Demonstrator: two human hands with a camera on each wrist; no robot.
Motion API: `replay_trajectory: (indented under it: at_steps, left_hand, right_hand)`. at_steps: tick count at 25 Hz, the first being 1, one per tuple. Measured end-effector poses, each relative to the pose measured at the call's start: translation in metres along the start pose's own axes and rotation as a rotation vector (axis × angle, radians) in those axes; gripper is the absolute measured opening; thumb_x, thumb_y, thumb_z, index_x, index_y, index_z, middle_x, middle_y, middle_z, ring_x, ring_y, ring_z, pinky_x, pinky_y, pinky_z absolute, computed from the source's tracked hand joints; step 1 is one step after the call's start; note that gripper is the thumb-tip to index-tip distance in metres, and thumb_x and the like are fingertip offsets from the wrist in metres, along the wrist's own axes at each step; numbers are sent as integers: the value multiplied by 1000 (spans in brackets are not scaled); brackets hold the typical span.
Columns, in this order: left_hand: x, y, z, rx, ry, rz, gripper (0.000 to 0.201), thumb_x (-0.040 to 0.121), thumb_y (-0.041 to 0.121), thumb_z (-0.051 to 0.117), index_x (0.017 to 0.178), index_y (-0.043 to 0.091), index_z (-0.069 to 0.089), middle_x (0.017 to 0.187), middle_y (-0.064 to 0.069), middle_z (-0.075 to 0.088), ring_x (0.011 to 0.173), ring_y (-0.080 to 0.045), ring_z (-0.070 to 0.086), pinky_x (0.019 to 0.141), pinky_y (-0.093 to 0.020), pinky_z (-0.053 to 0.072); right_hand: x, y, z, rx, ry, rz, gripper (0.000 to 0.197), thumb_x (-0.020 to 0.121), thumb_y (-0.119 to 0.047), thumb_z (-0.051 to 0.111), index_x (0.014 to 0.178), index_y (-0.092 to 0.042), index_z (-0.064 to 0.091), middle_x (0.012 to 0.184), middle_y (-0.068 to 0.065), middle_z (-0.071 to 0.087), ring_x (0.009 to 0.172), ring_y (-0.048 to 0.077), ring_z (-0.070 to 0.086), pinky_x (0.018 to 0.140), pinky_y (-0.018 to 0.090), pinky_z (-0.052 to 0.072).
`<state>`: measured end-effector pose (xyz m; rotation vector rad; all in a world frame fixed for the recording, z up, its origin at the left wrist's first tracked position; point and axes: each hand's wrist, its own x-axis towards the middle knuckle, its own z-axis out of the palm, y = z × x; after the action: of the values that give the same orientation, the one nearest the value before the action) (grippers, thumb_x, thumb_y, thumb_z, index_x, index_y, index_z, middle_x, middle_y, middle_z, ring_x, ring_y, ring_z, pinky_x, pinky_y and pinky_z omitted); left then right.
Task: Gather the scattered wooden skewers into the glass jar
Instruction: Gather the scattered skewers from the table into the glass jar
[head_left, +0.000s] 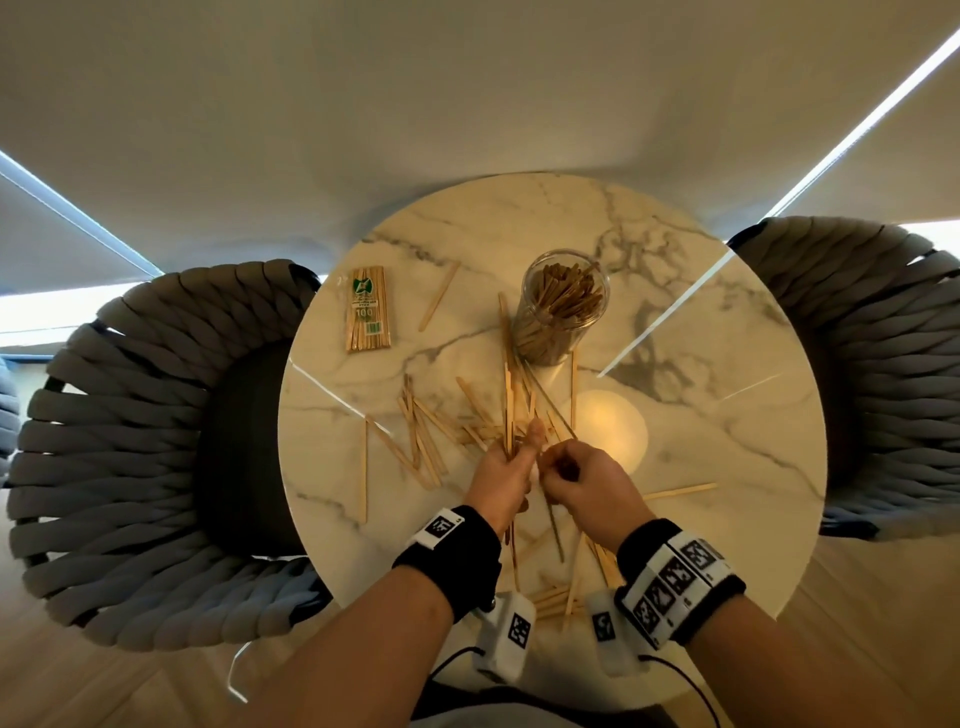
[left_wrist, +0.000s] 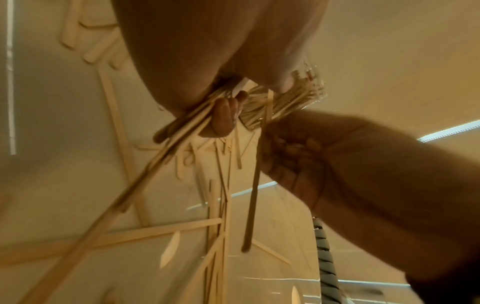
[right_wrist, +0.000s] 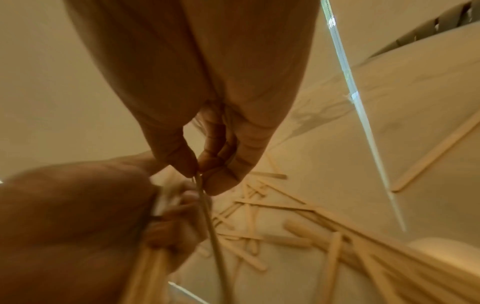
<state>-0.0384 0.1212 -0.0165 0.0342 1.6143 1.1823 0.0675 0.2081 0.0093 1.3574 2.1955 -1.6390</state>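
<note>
- One glass jar upright on the round marble desk, packed with skewers.
- One sealed skewer packet far left of it; two woven chairs flanking.
- Loose skewers strewn mid-desk, too tangled to count.
- Left hand: fingers curled round a bundle of skewers.
- Right hand: fingers and thumb pinching a single skewer, beside the bundle.

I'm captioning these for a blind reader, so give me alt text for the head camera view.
The left hand grips a bundle of skewers while the right hand pinches one more, above loose sticks on a round marble table with a part-filled glass jar.
</note>
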Motion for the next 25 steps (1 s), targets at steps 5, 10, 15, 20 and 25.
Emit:
replay_trajectory:
  at_steps: [5, 10, 15, 20, 25]
  left_hand:
    - [-9, 15, 11, -96, -101, 93, 44, 97, 52, 59, 99, 8, 63, 76, -6, 66, 62, -14, 66, 54, -27, 52]
    - [-9, 10, -3, 98, -122, 191, 39, 101, 52, 50, 92, 15, 59, 68, 1, 60, 64, -16, 60, 56, -28, 51]
    - [-17, 18, -13, 49, -322, 127, 36, 103, 47, 46, 80, 20, 44, 57, 8, 33, 45, -10, 30, 43, -22, 30]
    - [-30, 20, -1, 311, -498, 75, 44, 96, 56, 57, 75, 22, 41, 57, 6, 34, 46, -11, 26, 45, -24, 27]
    - [-34, 21, 6, 437, -515, 74, 44, 99, 51, 57, 85, 10, 48, 57, -2, 46, 49, -16, 50, 52, -27, 48]
  right_hand:
    - [-17, -14, 4, 196, 29, -65, 9, 91, -9, 65, 99, -8, 70, 83, 5, 77, 76, 14, 75, 75, 28, 60]
    - [-23, -19, -18, 142, -29, -74, 12, 96, -16, 62, 96, -16, 74, 85, 0, 77, 77, 14, 74, 77, 29, 60]
    - [1, -23, -43, 367, 199, 183, 32, 100, -39, 55, 123, -17, 59, 102, 5, 73, 90, 25, 72, 82, 40, 61]
    - [14, -46, -41, 499, 165, -87, 29, 107, -27, 43, 116, -10, 65, 103, 10, 74, 91, 22, 70, 80, 33, 56]
    - [5, -46, -41, 229, 65, -143, 34, 106, -24, 42, 97, -14, 73, 96, 1, 75, 94, 13, 69, 86, 27, 50]
